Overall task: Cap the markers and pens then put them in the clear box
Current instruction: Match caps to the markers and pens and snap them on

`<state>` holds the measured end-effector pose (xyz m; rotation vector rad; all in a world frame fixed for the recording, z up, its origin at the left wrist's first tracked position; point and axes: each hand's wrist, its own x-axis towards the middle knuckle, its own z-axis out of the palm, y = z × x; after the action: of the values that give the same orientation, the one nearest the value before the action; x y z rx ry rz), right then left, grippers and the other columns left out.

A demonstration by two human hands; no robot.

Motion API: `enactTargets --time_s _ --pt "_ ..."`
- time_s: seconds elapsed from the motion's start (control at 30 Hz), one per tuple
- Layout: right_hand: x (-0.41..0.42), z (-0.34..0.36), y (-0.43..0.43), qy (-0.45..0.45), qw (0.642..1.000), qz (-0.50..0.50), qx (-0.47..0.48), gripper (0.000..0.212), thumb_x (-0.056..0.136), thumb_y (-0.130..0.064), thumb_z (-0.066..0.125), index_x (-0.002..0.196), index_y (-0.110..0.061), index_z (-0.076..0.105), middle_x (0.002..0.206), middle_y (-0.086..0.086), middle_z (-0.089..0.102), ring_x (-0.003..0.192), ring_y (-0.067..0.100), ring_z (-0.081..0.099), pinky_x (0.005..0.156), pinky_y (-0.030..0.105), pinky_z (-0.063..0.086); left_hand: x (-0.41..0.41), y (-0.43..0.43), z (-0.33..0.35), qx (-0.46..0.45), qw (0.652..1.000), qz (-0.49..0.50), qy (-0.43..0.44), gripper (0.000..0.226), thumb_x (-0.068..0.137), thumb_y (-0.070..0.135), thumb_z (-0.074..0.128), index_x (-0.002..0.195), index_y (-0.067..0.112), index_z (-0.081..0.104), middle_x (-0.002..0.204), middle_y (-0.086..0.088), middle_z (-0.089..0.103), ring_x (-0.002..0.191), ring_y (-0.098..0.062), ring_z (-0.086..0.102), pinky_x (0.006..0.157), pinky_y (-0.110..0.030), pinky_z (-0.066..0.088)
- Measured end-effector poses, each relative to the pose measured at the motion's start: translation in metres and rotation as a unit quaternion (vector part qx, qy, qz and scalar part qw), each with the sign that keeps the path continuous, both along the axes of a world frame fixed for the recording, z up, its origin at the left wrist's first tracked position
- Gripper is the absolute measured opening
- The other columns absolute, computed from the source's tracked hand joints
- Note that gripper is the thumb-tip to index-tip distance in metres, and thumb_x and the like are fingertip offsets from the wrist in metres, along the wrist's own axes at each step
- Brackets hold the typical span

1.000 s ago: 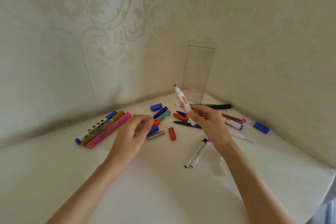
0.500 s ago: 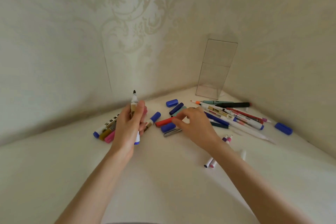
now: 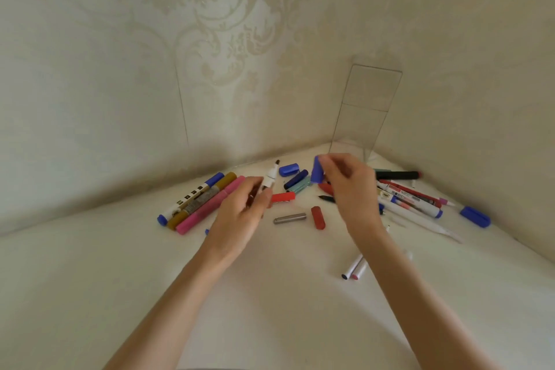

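Capping step. Over the bench (image 3: 270,294), the left grip (image 3: 240,213) is curling round a white marker (image 3: 271,175), whose bare tip is pointing up and away. Just beyond, the right grip (image 3: 351,189) is pinching a blue cap (image 3: 316,170) near that tip, apart from it. Next, the cap probably needs aligning and pressing on. The clear box (image 3: 366,111) is standing upright at the far corner, apparently empty.

White table (image 3: 270,318) in corner w/ cream wallpaper (image 3: 120,69) (damask pattern).
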<state>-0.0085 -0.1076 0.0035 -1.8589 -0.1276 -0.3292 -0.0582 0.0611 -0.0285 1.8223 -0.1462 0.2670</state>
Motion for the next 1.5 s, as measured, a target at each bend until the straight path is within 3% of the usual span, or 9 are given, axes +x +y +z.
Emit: enactTargets --time_s 0.1,0.2,0.43,0.57,0.73,0.9,1.1,1.33,1.5 --pt "-0.004 0.001 -0.008 0.081 0.974 -0.005 0.211 0.013 0.092 -0.023 0.056 0.095 -0.016 0.066 0.093 0.004 0.071 0.088 0.017 0.069 0.088 0.043 0.054 -0.003 -0.010 0.000 0.070 0.997 -0.021 -0.032 0.017 0.087 0.030 0.060 0.097 0.043 0.056 0.079 0.015 0.056 0.071 0.001 0.051 0.063 -0.013 0.040" --pt "-0.007 -0.003 -0.009 0.099 0.961 0.010 0.260 0.016 0.093 -0.019 0.055 0.099 -0.009 0.065 0.091 0.009 0.071 0.084 0.017 0.068 0.093 0.046 0.051 -0.004 -0.012 -0.002 0.084 0.996 -0.002 -0.035 0.025 0.083 0.030 0.065 0.099 0.046 0.055 0.083 0.020 0.057 0.078 0.003 0.053 0.065 -0.012 0.041" --pt "-0.013 -0.002 0.000 0.089 0.972 0.065 0.207 0.013 0.094 -0.016 0.052 0.097 -0.020 0.064 0.085 0.003 0.071 0.078 0.014 0.067 0.073 0.027 0.050 -0.004 -0.012 -0.004 0.112 0.992 0.003 -0.052 0.028 0.085 0.029 0.062 0.114 0.027 0.062 0.087 0.022 0.059 0.081 0.003 0.052 0.067 -0.011 0.038" --pt "-0.016 0.001 0.002 0.053 0.980 0.092 0.169 0.015 0.093 -0.013 0.052 0.098 -0.020 0.065 0.085 -0.002 0.071 0.077 0.007 0.065 0.067 0.018 0.051 -0.006 -0.011 0.000 0.083 0.995 -0.015 -0.062 0.021 0.088 0.031 0.056 0.103 0.045 0.056 0.083 0.023 0.062 0.078 0.001 0.055 0.069 -0.015 0.041" --pt "-0.020 -0.002 0.008 0.033 0.984 0.120 0.128 0.010 0.087 -0.011 0.061 0.090 -0.020 0.063 0.085 -0.004 0.071 0.079 0.007 0.065 0.073 0.023 0.053 -0.009 -0.012 -0.002 0.132 0.988 -0.011 -0.083 0.024 0.088 0.039 0.047 0.109 0.034 0.058 0.071 0.014 0.060 0.066 -0.006 0.055 0.058 -0.021 0.042" --pt "-0.021 -0.007 0.012 0.021 0.983 0.106 0.147 0.010 0.087 -0.006 0.061 0.085 -0.016 0.063 0.084 -0.001 0.070 0.075 0.004 0.066 0.070 0.019 0.053 -0.012 -0.012 -0.006 0.176 0.979 0.022 -0.103 0.010 0.088 0.041 0.047 0.081 0.034 0.050 0.055 0.009 0.044 0.053 -0.010 0.042 0.048 -0.019 0.028" --pt "-0.026 -0.011 0.018 0.010 0.983 0.104 0.149 0.005 0.088 -0.002 0.058 0.087 -0.006 0.058 0.080 0.000 0.068 0.064 0.000 0.064 0.065 0.012 0.050 -0.014 -0.007 -0.006 0.193 0.976 0.024 -0.098 0.016 0.089 0.038 0.049 0.092 0.027 0.059 0.056 0.010 0.042 0.052 -0.009 0.039 0.049 -0.019 0.026" --pt "-0.029 -0.014 0.023 -0.016 0.987 0.097 0.129 0.006 0.090 -0.007 0.057 0.085 -0.011 0.056 0.077 -0.002 0.068 0.069 0.003 0.062 0.070 0.017 0.050 -0.016 -0.007 0.000 0.100 0.993 -0.005 -0.061 0.029 0.089 0.038 0.051 0.060 0.041 0.051 0.046 0.011 0.040 0.047 -0.007 0.035 0.048 -0.026 0.027" --pt "-0.027 -0.008 0.014 0.002 0.992 0.123 0.025 0.008 0.093 -0.016 0.053 0.093 -0.020 0.060 0.085 -0.010 0.070 0.080 0.001 0.066 0.072 0.014 0.051 -0.013 0.000 0.006 0.185 0.980 0.025 -0.071 0.020 0.089 0.035 0.055 0.069 0.033 0.056 0.054 0.010 0.051 0.049 -0.006 0.044 0.049 -0.020 0.030"
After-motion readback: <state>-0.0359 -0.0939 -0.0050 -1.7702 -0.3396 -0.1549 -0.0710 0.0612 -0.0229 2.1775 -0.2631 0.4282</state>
